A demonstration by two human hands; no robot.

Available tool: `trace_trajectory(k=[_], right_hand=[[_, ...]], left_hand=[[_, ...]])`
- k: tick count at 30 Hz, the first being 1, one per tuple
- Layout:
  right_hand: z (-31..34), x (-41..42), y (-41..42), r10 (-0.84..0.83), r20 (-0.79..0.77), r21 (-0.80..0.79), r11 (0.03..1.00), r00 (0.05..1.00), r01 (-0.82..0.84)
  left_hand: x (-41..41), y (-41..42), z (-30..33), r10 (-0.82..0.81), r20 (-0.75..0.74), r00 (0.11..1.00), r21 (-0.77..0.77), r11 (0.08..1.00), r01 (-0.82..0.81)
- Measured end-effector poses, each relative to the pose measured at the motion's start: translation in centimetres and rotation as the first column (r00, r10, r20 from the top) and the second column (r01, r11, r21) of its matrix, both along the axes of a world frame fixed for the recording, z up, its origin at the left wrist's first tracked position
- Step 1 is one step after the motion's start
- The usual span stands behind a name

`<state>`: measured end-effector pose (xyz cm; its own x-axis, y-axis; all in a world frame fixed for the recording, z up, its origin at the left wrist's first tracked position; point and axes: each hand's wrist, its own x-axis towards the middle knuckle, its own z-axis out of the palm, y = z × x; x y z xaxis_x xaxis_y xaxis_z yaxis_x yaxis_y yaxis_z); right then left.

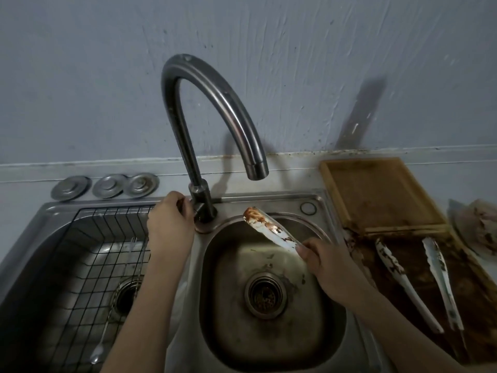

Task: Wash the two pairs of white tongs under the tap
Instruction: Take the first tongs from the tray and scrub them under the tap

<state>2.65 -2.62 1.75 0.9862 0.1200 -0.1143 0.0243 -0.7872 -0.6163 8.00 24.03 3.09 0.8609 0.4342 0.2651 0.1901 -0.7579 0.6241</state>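
My right hand grips one pair of white tongs, smeared with brown sauce, with its tip raised over the right sink basin, below and in front of the spout. My left hand is closed around the tap handle at the base of the curved steel tap. No water runs from the spout. The second pair of white tongs, also stained, lies spread open on a dirty brown board at the right.
The left basin holds a black wire rack and a long spoon. Three metal drain lids sit behind it. A wooden tray and a stained cloth or wrapper lie on the right counter.
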Motion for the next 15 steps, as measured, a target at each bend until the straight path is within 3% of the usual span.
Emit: trace_trajectory(k=[4, 15], right_hand=[[-0.6, 0.1, 0.7, -0.009, -0.084, 0.076, 0.997, 0.996, 0.015], [-0.8, -0.2, 1.3, -0.003, -0.104, 0.102, 0.995, 0.995, 0.013]], left_hand=[[-0.2, 0.2, -0.3, -0.028, 0.051, 0.998, -0.045, 0.999, 0.030], [-0.6, 0.4, -1.0, 0.004, 0.131, 0.991, -0.125, 0.992, 0.013]])
